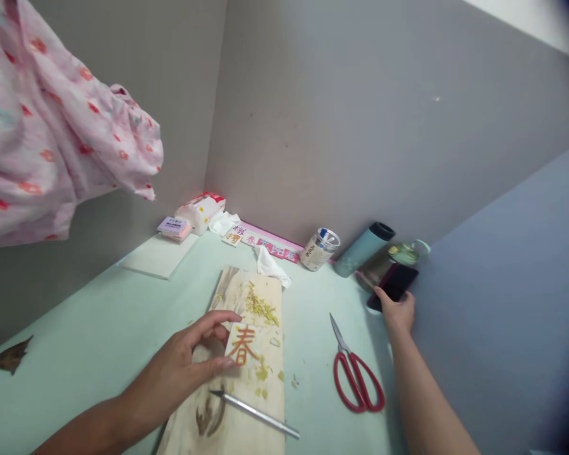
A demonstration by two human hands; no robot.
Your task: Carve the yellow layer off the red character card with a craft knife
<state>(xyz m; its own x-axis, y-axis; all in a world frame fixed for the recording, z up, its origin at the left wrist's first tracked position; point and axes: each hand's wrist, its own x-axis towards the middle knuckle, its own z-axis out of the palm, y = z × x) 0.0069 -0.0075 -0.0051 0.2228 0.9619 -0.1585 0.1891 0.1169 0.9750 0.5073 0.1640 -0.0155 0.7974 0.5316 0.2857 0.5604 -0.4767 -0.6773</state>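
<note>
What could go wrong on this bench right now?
The craft knife lies loose on the wooden board close under the left hand, which pins the red-character paper; a slip might meet the blade. The right hand reaches for the phone beside the cup, which it might knock.

A single head-worn camera is looking forward and down from above the near edge of the desk point(123, 316), sitting close over the wooden board point(246, 379). It is facing the grey corner where two walls meet, tilting so the desk is slanting across the frame. Both forearms are entering from below.
</note>
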